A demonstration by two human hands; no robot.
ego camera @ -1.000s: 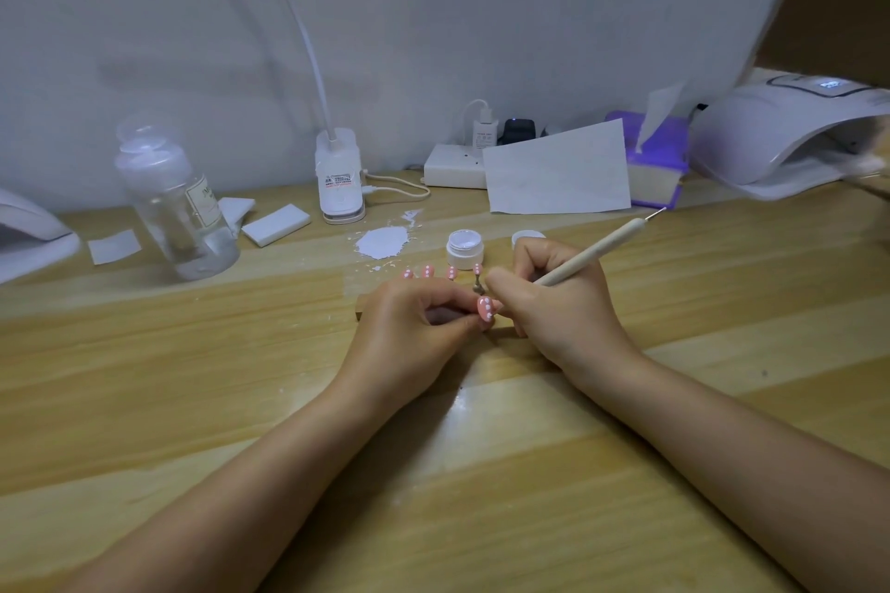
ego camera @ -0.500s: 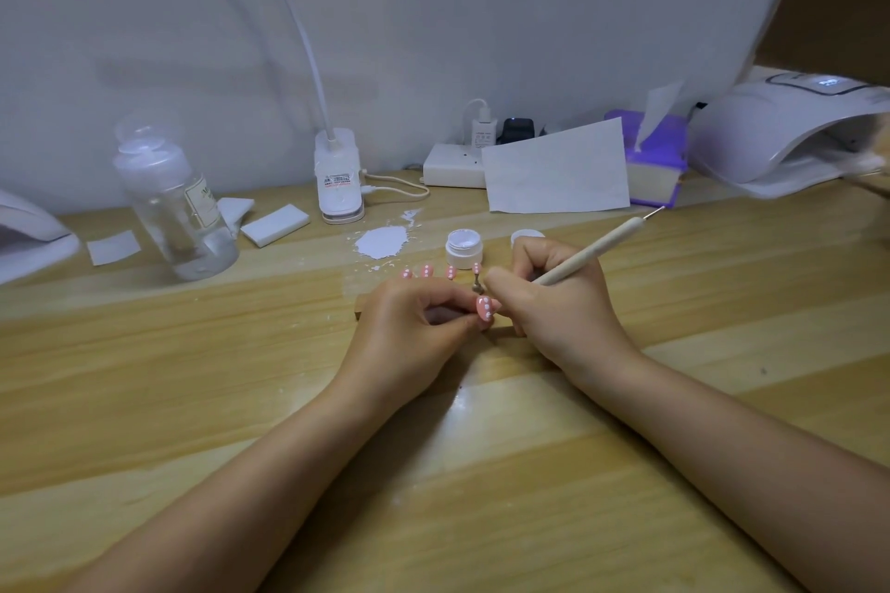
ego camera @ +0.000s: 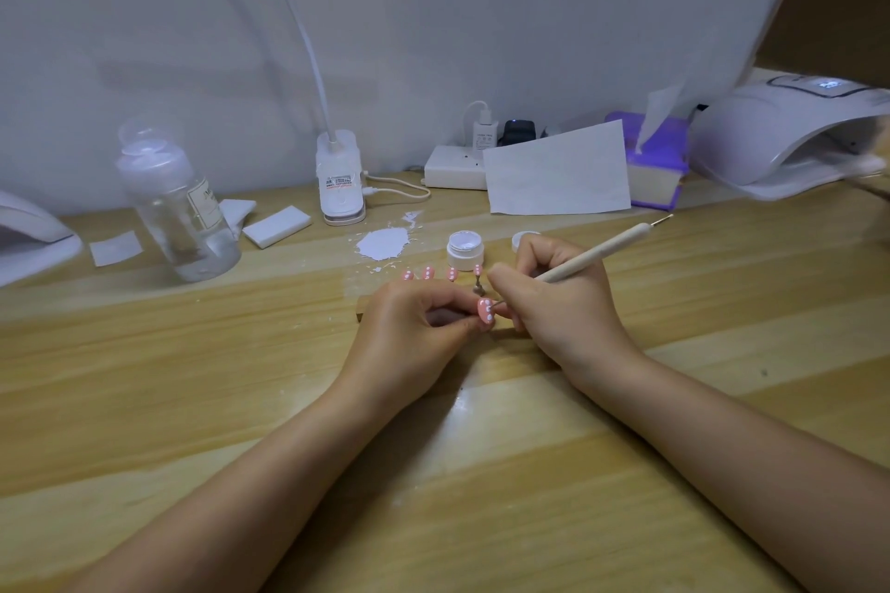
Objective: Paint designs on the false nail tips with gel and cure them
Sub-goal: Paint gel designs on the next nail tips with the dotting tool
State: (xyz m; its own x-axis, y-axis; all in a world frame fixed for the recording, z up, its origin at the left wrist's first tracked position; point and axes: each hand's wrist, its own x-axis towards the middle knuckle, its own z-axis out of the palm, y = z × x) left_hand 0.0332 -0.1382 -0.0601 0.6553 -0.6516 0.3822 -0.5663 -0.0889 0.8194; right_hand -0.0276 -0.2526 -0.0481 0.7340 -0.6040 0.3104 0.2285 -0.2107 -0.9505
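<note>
Pale wood-grain surface (ego camera: 192,400) runs wide and bare toward the viewer from the small white open gel jar (ego camera: 465,249), with open room on both sides of the forearms; its far edge meets a white backdrop. Just in front of the jar, a row of pink false nail tips with white dots (ego camera: 427,274) stands on small posts. Nearer still, the left hand (ego camera: 409,332) has its fingers curled narrow, pinching one pink dotted nail tip (ego camera: 485,309) between thumb and forefinger. The right hand (ego camera: 554,303) touches the left, its fingers closed round a slim beige dotting pen (ego camera: 597,255), whose fine metal point meets the held tip. Left of the jar lies a white gel smear (ego camera: 383,243), and farther left a clear plastic bottle (ego camera: 176,212). Far right of the jar sits a white domed curing lamp (ego camera: 790,135).
</note>
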